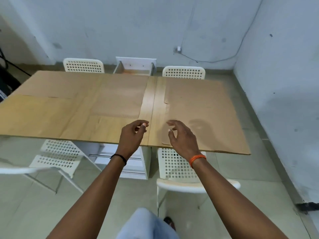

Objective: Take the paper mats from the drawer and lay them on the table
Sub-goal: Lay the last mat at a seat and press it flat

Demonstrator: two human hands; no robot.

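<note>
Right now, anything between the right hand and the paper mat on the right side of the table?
Nothing visible. The right hand hovers open just over the near left corner of the right paper mat, which lies flat on the table. The left hand is beside it over bare wood, not in the way.

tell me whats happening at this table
A person is covering a wooden table with brown paper mats. One mat lies on the right side, another on the left. Both the left hand and right hand hover empty at the near edge. A drawer stands open beyond the table.
</note>
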